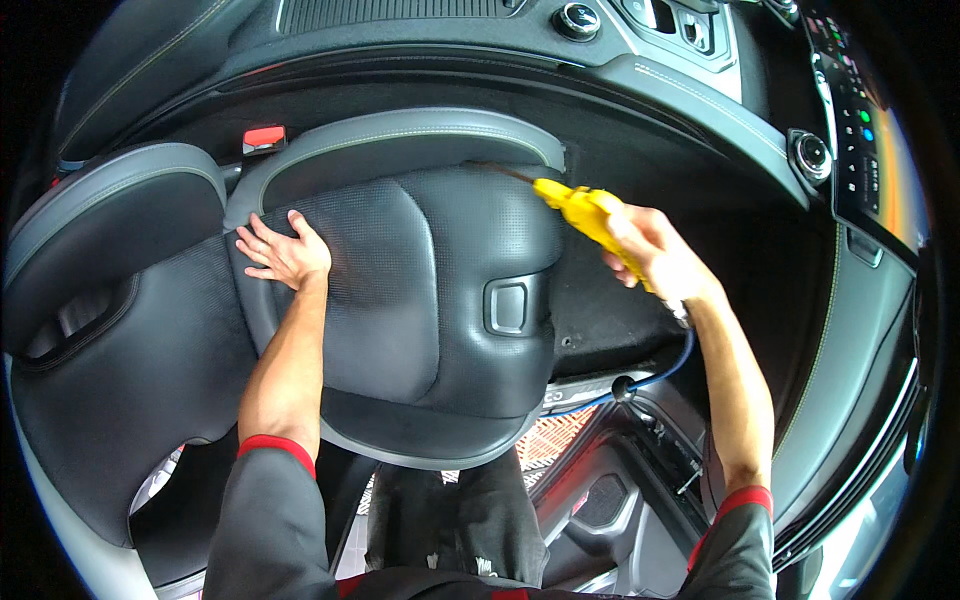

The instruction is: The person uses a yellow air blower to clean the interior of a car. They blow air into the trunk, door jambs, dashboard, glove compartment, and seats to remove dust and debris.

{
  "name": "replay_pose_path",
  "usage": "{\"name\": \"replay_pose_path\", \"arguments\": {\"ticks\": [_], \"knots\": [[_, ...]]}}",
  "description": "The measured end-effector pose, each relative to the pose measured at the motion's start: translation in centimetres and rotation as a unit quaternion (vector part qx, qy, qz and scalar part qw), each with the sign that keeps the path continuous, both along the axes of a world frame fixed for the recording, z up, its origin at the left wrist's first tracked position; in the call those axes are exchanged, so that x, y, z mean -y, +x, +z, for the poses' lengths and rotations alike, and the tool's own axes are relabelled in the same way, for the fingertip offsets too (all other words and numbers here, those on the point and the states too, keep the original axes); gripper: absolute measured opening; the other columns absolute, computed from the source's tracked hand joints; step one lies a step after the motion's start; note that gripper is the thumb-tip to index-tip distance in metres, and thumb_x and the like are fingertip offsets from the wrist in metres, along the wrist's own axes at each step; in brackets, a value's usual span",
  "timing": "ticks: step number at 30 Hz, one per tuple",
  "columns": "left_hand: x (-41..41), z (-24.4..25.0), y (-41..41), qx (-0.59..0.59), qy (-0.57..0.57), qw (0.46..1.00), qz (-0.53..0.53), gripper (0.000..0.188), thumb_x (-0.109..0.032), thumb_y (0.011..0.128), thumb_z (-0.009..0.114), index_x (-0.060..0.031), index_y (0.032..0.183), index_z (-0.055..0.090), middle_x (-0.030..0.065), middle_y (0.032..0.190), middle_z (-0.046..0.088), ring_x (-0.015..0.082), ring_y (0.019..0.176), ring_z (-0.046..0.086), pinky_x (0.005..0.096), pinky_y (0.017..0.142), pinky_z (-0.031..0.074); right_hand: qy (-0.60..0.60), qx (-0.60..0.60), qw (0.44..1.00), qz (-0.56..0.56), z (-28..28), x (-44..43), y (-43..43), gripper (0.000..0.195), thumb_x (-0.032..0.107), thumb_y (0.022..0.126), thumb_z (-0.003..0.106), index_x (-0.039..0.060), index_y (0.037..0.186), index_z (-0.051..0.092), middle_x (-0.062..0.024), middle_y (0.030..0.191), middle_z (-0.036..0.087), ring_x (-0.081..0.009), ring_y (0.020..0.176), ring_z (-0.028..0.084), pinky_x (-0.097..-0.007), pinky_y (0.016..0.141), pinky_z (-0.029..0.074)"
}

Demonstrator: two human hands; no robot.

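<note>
My right hand (651, 244) grips a yellow air blow gun (589, 214) above the front part of the black car seat cushion (487, 232). The gun's thin dark nozzle (510, 172) points at the seam beside the grey-edged side bolster (405, 150); I cannot tell if it touches. A blue air hose (679, 367) hangs from below my right wrist and runs out over the door sill (577, 390). With fingers spread, my left hand (289, 255) rests palm down on the rear of the cushion, close to the seat backrest (172, 322).
A red seat belt buckle (264, 138) stands behind the bolster. Beyond it runs the centre console (450, 34) with a rotary knob (577, 22). The dashboard screen (862, 142) is at the right. Below, an open door (615, 502) stands beside my legs.
</note>
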State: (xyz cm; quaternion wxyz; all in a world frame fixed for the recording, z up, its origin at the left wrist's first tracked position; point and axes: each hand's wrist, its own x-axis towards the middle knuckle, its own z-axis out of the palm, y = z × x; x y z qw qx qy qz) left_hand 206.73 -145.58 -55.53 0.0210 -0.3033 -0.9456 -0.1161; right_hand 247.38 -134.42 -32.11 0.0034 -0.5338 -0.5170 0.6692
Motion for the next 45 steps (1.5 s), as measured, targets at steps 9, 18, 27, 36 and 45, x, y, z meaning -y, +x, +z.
{"name": "replay_pose_path", "arguments": {"ticks": [9,18,27,36,45], "knots": [[-0.2,0.2,0.1,-0.025,-0.002,1.0,-0.004,0.073,-0.049,0.091,0.057,-0.0122,0.149,0.034,0.0152,0.159,0.026,0.0331,0.149,0.018,0.0674,0.114,0.011,0.068,-0.013,0.987,0.144,-3.3,-1.0,-14.8,0.054,0.05,0.103,0.045,-0.0001,0.114,0.062,0.0022,0.064,0.047,-0.0066,0.054,0.043,-0.0255,0.051,0.04],[-0.5,1.5,0.5,0.029,0.002,1.0,0.0,0.081,-0.037,0.08,0.068,-0.0084,0.147,0.033,0.0195,0.158,0.02,0.0354,0.15,0.01,0.0653,0.115,0.003,0.071,-0.036,0.977,0.196,-7.0,0.7,-26.0,0.053,0.043,0.104,0.044,-0.0008,0.13,0.058,-0.0197,0.107,0.06,-0.0296,0.103,0.055,-0.0381,0.09,0.044],[0.2,1.2,0.2,0.024,0.043,0.999,-0.011,0.087,-0.037,0.078,0.072,-0.0062,0.148,0.03,0.0219,0.159,0.019,0.0368,0.151,0.008,0.0658,0.115,0.001,-0.136,-0.114,0.982,0.064,-9.8,1.5,-27.5,0.053,0.048,0.103,0.045,0.0018,0.123,0.059,-0.0022,0.066,0.049,-0.0101,0.049,0.047,-0.0278,0.044,0.043],[3.4,2.2,-2.7,0.085,0.122,0.989,-0.012,0.084,-0.035,0.078,0.074,0.0016,0.143,0.036,0.0221,0.154,0.031,0.0367,0.145,0.025,0.0542,0.116,0.018,-0.107,-0.185,0.975,0.054,-12.6,5.3,-32.6,0.051,0.048,0.103,0.045,-0.0003,0.103,0.062,-0.0082,0.071,0.056,-0.0158,0.053,0.053,-0.0319,0.047,0.046],[12.6,2.3,-3.1,0.035,-0.009,0.987,-0.155,0.053,-0.036,0.098,0.049,-0.0126,0.146,0.044,0.0204,0.16,0.022,0.0395,0.147,0.021,0.0571,0.117,0.017,0.191,0.037,0.956,0.221,-7.1,7.3,-30.4,0.058,0.049,0.103,0.037,0.0038,0.135,0.057,-0.0245,0.119,0.066,-0.0359,0.115,0.063,-0.0449,0.098,0.048]]}}
